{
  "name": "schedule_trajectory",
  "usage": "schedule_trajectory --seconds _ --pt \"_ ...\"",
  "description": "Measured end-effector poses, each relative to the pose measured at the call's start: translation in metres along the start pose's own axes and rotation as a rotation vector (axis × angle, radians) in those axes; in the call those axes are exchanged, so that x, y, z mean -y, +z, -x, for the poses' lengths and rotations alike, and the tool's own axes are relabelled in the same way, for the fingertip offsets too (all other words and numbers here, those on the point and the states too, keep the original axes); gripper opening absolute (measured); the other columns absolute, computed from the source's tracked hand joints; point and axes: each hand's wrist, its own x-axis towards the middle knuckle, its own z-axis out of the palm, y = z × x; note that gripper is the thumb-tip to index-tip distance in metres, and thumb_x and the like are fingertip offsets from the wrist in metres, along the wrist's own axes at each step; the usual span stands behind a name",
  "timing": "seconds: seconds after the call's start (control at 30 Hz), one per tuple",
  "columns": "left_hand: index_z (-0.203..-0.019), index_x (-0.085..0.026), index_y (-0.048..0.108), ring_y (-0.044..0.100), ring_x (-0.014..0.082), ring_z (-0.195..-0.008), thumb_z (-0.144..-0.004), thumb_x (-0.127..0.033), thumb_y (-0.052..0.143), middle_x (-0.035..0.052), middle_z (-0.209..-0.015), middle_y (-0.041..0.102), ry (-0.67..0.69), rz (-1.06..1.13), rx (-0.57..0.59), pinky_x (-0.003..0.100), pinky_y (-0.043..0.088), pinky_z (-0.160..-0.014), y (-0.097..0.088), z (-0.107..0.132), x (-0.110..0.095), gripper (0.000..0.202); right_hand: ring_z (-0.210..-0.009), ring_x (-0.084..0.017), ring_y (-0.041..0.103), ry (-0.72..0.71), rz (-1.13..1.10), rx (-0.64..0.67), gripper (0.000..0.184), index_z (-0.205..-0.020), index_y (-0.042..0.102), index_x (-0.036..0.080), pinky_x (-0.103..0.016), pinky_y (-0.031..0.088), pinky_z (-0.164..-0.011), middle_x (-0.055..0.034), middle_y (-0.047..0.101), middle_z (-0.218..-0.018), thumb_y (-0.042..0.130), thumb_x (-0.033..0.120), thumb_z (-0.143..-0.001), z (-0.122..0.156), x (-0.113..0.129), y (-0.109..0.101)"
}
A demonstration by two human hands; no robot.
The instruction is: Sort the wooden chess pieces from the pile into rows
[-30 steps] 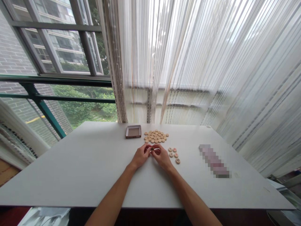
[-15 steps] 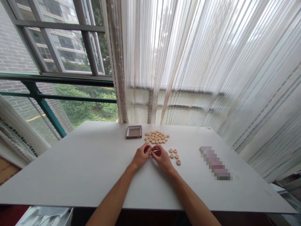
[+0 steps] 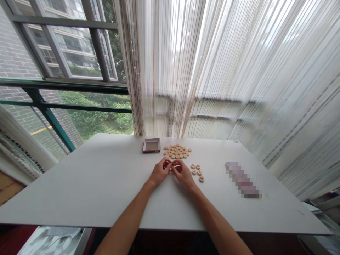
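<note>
My left hand [image 3: 160,172] and my right hand [image 3: 183,173] come together near the middle of the white table [image 3: 106,191]. Their thumbs and fingers are curled, and the fingertips meet on a small round xiangqi piece [image 3: 173,164] with a dark mark, mostly hidden by the fingers. Just beyond the hands, many pale wooden xiangqi pieces [image 3: 177,152] lie in a flat cluster with plain sides showing. Right of my right hand, several face-up xiangqi pieces [image 3: 199,172] show red or dark characters.
A shallow open box [image 3: 152,145] with a dark rim stands left of the cluster. A blurred-out pinkish long object [image 3: 243,180] lies on the right side of the table. Behind the table hang striped sheer curtains [image 3: 212,71], beside an open window [image 3: 66,53].
The view has tilted down slightly, so everything sits a little higher in the picture. Both hands stay together at the small piece, with the fingertips slightly shifted around it.
</note>
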Motion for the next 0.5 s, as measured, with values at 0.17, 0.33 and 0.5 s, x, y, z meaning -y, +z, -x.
schedule_trajectory --seconds 0.17,0.33,0.5 --pt "-0.105 -0.020 0.063 0.066 0.0148 -0.068 -0.088 -0.037 0.059 0.0039 -0.090 0.072 0.011 -0.063 0.018 0.024 0.051 -0.062 -0.0011 0.0015 -0.0032 0.025 -0.081 -0.018 0.071 0.012 -0.040 -0.033 0.025 -0.106 0.057 0.022 -0.032 0.057 -0.076 -0.0057 0.068 -0.100 0.063 0.036 -0.085 -0.0014 -0.0022 -0.0019" --pt "-0.108 -0.020 0.063 0.063 0.0140 -0.067 -0.088 -0.034 0.058 0.0038 -0.092 0.072 0.018 -0.085 0.037 0.024 0.050 -0.061 -0.0018 0.0021 -0.0032 0.025 -0.082 -0.019 0.071 0.021 -0.074 -0.044 0.025 -0.103 0.059 0.021 -0.033 0.057 -0.077 -0.0063 0.069 -0.100 0.063 0.038 -0.085 -0.0023 -0.0050 -0.0027" --pt "-0.110 -0.019 0.062 0.063 0.0135 -0.066 -0.089 -0.033 0.058 0.0040 -0.092 0.071 0.020 -0.080 0.034 0.024 0.049 -0.061 -0.0020 0.0019 0.0004 0.026 -0.085 -0.022 0.071 0.027 -0.114 -0.069 0.026 -0.100 0.062 0.020 -0.036 0.058 -0.078 -0.0071 0.070 -0.095 0.063 0.042 -0.086 -0.0036 -0.0091 -0.0014"
